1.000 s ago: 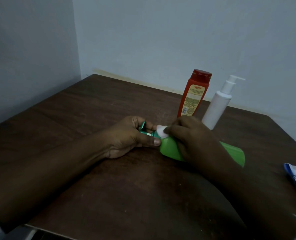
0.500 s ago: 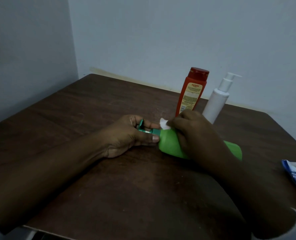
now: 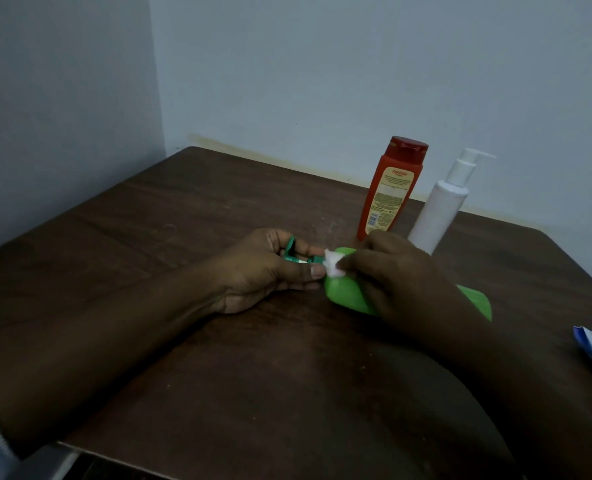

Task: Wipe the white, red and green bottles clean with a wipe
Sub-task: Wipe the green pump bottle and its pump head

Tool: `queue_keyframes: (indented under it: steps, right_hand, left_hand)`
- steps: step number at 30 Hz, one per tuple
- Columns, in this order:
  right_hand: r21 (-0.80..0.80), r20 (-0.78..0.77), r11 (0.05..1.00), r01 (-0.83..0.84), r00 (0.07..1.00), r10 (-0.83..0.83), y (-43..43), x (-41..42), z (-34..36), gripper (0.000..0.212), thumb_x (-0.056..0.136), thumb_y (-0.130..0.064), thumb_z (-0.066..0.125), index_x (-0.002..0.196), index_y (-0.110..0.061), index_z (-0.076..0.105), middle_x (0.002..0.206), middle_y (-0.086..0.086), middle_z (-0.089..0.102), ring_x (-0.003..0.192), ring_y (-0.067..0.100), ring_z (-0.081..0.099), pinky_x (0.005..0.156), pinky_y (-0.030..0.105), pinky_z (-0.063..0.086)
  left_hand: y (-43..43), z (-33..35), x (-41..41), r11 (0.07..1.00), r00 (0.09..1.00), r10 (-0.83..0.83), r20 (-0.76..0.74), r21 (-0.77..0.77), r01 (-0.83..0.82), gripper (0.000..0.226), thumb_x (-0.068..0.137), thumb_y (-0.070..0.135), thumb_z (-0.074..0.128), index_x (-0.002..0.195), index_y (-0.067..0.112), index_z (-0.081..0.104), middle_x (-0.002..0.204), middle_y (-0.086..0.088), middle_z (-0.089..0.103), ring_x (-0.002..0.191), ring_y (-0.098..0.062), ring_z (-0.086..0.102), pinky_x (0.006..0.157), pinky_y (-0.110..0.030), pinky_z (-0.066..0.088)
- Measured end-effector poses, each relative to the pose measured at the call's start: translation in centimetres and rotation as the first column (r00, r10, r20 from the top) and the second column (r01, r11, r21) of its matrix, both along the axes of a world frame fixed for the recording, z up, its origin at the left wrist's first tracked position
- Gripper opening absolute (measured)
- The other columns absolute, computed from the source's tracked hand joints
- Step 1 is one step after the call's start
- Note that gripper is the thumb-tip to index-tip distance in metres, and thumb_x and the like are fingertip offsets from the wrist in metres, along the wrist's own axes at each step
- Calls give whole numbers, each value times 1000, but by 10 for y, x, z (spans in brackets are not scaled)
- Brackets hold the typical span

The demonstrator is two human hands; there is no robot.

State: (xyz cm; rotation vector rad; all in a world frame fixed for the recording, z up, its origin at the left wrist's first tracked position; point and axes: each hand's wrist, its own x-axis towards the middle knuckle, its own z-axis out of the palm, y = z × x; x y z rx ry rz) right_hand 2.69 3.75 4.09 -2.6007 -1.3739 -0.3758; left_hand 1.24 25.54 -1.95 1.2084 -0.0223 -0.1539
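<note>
Head view shows me the green bottle (image 3: 343, 296) lying on the worktop (image 3: 183, 237), with the red bottle (image 3: 393, 188) and the white bottle (image 3: 440, 209) upright just behind it. My left hand (image 3: 263, 271) curls around the dark green cap (image 3: 293, 252) and grips it. My right hand (image 3: 395, 271) pinches the wipe (image 3: 332, 266) against the bottle's shoulder. To do this well, I judge I should press lightly, steady the cap end, and rub all around the neck.
</note>
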Motion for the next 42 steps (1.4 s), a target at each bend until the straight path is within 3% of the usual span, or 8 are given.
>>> queue_keyframes:
  steps: [4, 10, 17, 22, 25, 30, 35, 42]
  right_hand:
    - [-143, -112, 970, -198, 977, 183, -7, -7, 4, 20, 83, -14, 73, 101, -22, 76, 92, -10, 58, 78, -3, 43, 67, 8, 32]
    - [-53, 48, 990, -134, 990, 136, 12, -8, 1, 21, 90, -20, 67, 109, -17, 74, 101, 4, 64, 89, 16, 56, 71, 23, 40]
    - [-272, -145, 955, -119, 986, 81, -22, 6, 18, 28, 95, -32, 62, 122, -35, 65, 124, -14, 52, 100, -7, 39, 75, -2, 29]
    - [-165, -60, 968, -191, 981, 184, 3, -8, 2, 20, 89, -21, 69, 108, -19, 75, 104, 1, 65, 89, 10, 55, 71, 11, 35]
    - [-126, -13, 974, -190, 982, 190, 15, -11, 1, 23, 89, -25, 59, 102, -16, 76, 95, 4, 66, 82, 12, 53, 66, 24, 40]
    - [-55, -23, 998, 28, 999, -30, -15, 9, 13, 32, 89, -29, 51, 111, -20, 72, 116, 5, 64, 104, 18, 57, 84, 24, 36]
    - [-101, -25, 978, 182, 982, -185, -44, 29, 22, 19, 94, -16, 61, 108, -23, 71, 114, -3, 65, 95, 3, 47, 92, 22, 33]
    - [62, 8, 997, 36, 999, -37, 5, 11, 6, 25, 96, -11, 55, 114, -18, 71, 118, 3, 64, 107, 16, 53, 88, 25, 40]
  left_hand:
    - [-1, -2, -2, 1000, 1000, 0, -1, -6, 0, 48, 72, -4, 77, 116, -15, 62, 113, -22, 76, 97, -27, 77, 77, -32, 63]
    - [8, 2, -2, 1000, 1000, -18, 22, 6, 18, 20, 71, -5, 77, 90, 3, 78, 104, -18, 78, 94, -27, 78, 73, -30, 63]
    - [0, 0, 1, 1000, 1000, -1, 4, 11, 1, 33, 67, -5, 78, 99, -4, 70, 103, -16, 79, 95, -25, 77, 81, -37, 65]
    - [7, 0, -3, 999, 1000, -4, -4, 35, 4, 44, 71, -6, 77, 113, -12, 64, 110, -20, 77, 97, -27, 77, 80, -35, 64]
    - [9, 2, -4, 999, 1000, -5, 11, 51, 4, 41, 75, -4, 77, 114, -10, 67, 115, -23, 74, 100, -28, 76, 79, -32, 63]
    - [4, 1, -2, 1000, 1000, -10, 6, 24, 10, 28, 69, -7, 78, 95, 1, 74, 108, -20, 77, 98, -28, 77, 79, -36, 64]
    - [4, -1, -3, 1000, 1000, -10, 19, 24, 10, 23, 67, -7, 79, 82, 10, 80, 103, -17, 78, 97, -28, 77, 79, -37, 64]
    - [10, 1, -5, 992, 998, -19, 67, 125, 10, 30, 64, -7, 81, 87, 12, 82, 98, -12, 79, 94, -24, 77, 77, -30, 63]
